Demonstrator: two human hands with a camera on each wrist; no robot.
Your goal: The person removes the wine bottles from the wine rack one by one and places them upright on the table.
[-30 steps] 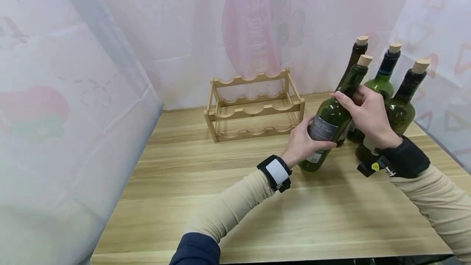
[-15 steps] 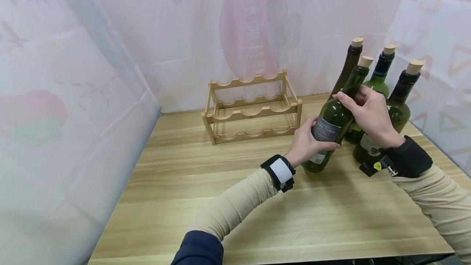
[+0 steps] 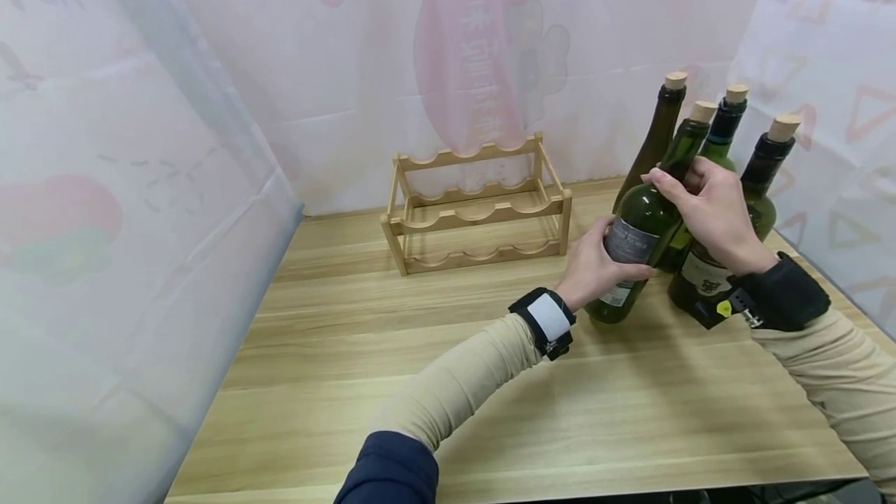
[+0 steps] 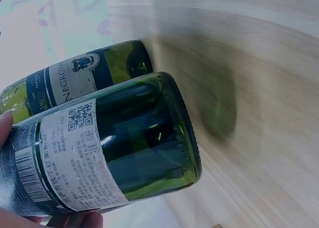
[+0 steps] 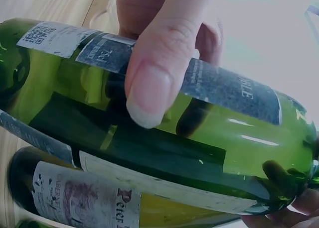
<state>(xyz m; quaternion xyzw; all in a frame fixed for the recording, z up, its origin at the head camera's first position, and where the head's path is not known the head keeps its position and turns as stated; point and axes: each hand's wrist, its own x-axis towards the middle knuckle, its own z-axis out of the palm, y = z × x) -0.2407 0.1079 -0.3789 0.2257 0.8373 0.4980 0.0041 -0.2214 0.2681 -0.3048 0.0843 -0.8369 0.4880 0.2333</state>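
A green wine bottle (image 3: 631,238) with a grey label and a cork leans to the right in both hands. My left hand (image 3: 592,269) grips its lower body, thumb across the label. Higher up, my right hand (image 3: 717,216) holds it near the shoulder and neck. The left wrist view shows the held bottle's base (image 4: 154,133) apart from the table, with a shadow beside it. Close behind stand a brown bottle (image 3: 658,131), a green bottle (image 3: 719,148) and a dark bottle (image 3: 707,274) with a pale label, all corked. My right hand partly hides the last two.
A two-tier wooden wine rack (image 3: 478,215) with scalloped rails stands left of the bottles, near the back of the wooden table (image 3: 336,379). Printed white curtains (image 3: 350,84) enclose the back and sides.
Both hands have shifted the held bottle slightly to the right, and more of the brown bottle shows at its left. The view has drifted a little. Both grips look the same.
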